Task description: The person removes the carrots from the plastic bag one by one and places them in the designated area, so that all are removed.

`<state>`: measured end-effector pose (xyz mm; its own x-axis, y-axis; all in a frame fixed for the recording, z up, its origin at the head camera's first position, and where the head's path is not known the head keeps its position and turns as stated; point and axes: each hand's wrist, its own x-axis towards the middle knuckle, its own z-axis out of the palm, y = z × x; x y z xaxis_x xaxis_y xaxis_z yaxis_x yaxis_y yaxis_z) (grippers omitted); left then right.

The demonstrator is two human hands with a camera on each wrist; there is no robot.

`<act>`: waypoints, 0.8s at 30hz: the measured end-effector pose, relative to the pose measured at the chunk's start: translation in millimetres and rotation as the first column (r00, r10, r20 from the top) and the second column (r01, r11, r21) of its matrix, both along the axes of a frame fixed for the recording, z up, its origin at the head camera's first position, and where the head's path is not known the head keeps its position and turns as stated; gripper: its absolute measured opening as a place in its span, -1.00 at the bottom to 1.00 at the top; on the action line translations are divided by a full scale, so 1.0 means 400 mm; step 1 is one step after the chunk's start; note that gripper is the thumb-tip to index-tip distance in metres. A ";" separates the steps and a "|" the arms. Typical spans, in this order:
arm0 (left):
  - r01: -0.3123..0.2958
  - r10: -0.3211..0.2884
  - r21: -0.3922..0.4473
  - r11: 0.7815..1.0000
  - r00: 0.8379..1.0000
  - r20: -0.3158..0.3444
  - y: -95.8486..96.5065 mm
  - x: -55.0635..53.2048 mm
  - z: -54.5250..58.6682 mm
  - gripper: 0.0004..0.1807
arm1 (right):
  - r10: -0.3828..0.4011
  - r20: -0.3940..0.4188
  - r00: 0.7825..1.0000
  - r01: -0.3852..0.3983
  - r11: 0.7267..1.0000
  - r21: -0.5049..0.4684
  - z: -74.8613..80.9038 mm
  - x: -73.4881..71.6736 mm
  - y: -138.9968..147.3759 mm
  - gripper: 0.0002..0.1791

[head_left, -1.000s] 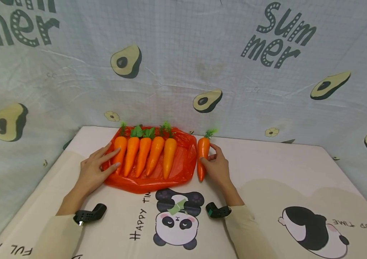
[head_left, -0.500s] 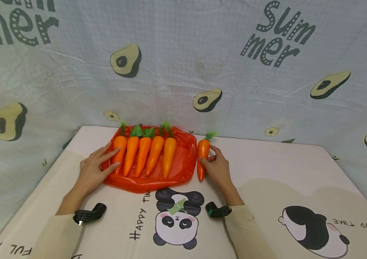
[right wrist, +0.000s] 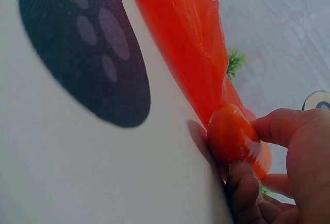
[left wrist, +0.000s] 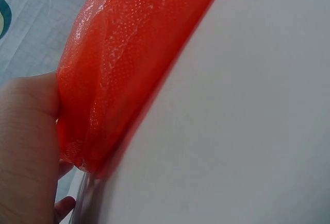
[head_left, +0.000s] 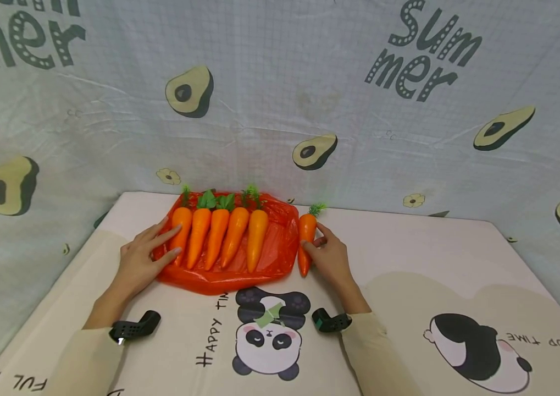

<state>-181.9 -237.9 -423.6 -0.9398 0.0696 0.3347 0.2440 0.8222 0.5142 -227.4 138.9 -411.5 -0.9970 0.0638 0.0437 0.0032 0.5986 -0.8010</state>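
Note:
A crumpled red plastic bag (head_left: 280,242) lies flat on the table, bearing several orange carrots (head_left: 217,236) in a row, green tops pointing away. On the bag's left side rests my left hand (head_left: 142,258), its index finger and thumb extended onto the leftmost carrot (head_left: 182,226). In the left wrist view, the thumb lies against the red bag (left wrist: 118,69). Just right of the bag, my right hand (head_left: 331,256) holds a single carrot (head_left: 306,228) between thumb and fingers. The right wrist view shows that carrot's rounded lower end (right wrist: 232,134) close beside the bag.
The pale table cover (head_left: 408,247) has printed animals, including a panda (head_left: 269,346) in front of the bag. Behind the table's back edge hangs a pale curtain (head_left: 260,99) printed with avocados. A black wrist device (head_left: 136,325) sits on each wrist.
The separate carrot has shifted slightly left towards the bag, its green top most of all. My left hand keeps its place on the bag. The head view has drifted a little.

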 end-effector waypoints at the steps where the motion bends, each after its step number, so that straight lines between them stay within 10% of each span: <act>1: -0.001 0.001 0.000 1.000 1.000 0.000 0.000 0.000 0.000 -0.39 | 0.000 -0.001 1.000 0.000 1.000 0.002 -0.001 -0.001 0.000 -0.31; 24: 0.003 -0.003 -0.003 1.000 1.000 0.003 -0.004 -0.004 -0.004 -0.38 | -0.006 -0.005 1.000 0.005 1.000 -0.026 0.001 -0.003 0.002 -0.32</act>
